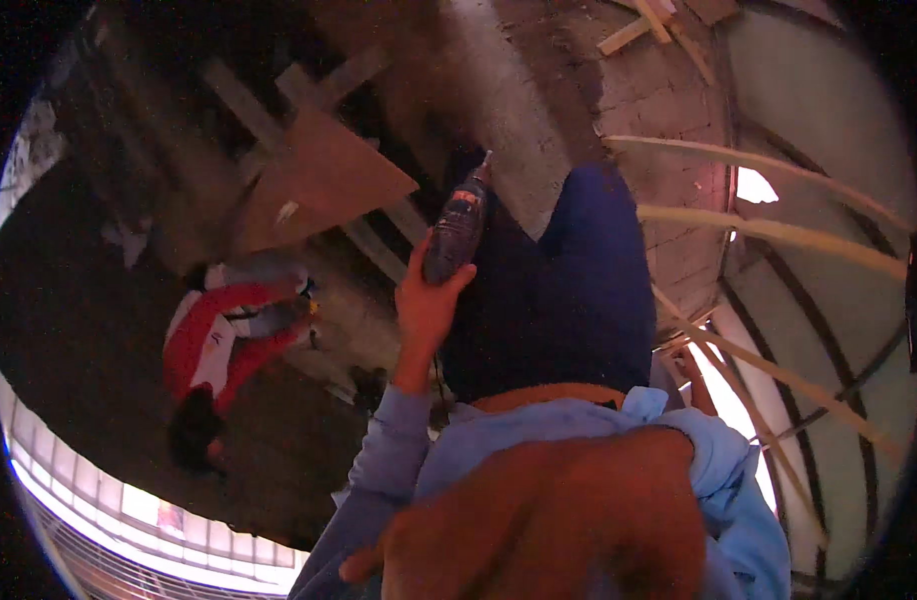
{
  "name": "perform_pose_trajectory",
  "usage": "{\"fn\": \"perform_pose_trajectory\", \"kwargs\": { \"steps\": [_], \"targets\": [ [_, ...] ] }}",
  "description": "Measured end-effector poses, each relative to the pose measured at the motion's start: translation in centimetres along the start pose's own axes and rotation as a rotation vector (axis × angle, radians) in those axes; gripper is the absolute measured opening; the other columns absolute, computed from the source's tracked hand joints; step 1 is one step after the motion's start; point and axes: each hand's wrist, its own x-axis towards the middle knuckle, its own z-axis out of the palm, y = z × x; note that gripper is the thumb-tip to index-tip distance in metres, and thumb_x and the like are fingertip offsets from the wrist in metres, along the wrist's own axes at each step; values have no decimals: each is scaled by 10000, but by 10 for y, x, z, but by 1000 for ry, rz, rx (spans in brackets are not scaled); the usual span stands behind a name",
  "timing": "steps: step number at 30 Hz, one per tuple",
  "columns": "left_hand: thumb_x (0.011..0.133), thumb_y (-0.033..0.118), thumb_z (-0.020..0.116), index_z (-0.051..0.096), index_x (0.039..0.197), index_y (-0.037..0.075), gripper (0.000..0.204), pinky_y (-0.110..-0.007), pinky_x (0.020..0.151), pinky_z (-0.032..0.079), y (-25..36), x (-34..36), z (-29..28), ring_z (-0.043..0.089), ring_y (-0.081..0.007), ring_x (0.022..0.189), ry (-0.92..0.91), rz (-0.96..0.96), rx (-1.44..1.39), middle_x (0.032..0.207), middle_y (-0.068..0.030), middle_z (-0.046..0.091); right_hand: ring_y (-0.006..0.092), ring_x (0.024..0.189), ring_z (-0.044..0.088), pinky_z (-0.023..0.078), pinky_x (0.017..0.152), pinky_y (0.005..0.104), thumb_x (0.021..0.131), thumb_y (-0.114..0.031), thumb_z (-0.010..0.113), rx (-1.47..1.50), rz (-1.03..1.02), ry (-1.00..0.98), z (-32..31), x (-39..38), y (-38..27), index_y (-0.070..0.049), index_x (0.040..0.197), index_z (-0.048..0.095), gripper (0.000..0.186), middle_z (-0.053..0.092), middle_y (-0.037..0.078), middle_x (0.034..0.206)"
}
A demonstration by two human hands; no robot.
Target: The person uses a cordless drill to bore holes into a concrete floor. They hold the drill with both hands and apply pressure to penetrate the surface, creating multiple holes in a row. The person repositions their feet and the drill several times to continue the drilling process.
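Note:
My left hand (429,310) is wrapped around the rear of a handheld power tool (457,228). The tool has a long dark body with orange markings, and a thin metal bit sticks out of its far end. It is held over my dark trouser leg, with the bit pointing away from me. A thin dark cord appears to run down beside my wrist. My right hand (559,510) is raised very close to the camera, in front of my light blue shirt (729,470). It is blurred, and most of its fingers are hidden, so its grip cannot be made out.
To the left a co-worker in a red and white top (204,335) bends low, hands near a small yellow item (313,307). Beyond them a brown board (339,175) lies across planks (244,105). Long wooden strips (779,225) slant in front of pale green panels (829,300) on the right.

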Motion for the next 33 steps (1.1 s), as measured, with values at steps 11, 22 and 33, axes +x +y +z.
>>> {"fn": "perform_pose_trajectory", "kwargs": {
  "steps": [11,22,33],
  "targets": [
    [752,216,880,557,1423,48,764,-368,935,529,-45,52,31,710,-239,1041,96,-180,-193,1180,-149,730,310,936,680,552,829,396,818,-73,680,-244,447,98,-82,10,-12,2,1061,680,254,679,159,1038],
    [778,80,839,467,1479,14,796,-332,939,531,-26,62,105,661,-202,1068,363,-369,-517,1235,-115,656,269,950,677,527,892,352,802,-8,581,-1321,1304,-10,-225,-11,-212,16,1058,666,271,693,117,1039],
    [781,160,839,496,1478,62,782,-345,930,528,-41,154,172,695,-224,1040,217,-303,-262,1149,-125,714,321,1081,654,502,950,406,914,-272,728,-2154,1575,686,-373,-133,-413,-46,1208,640,382,671,175,1121]
  ]
}}
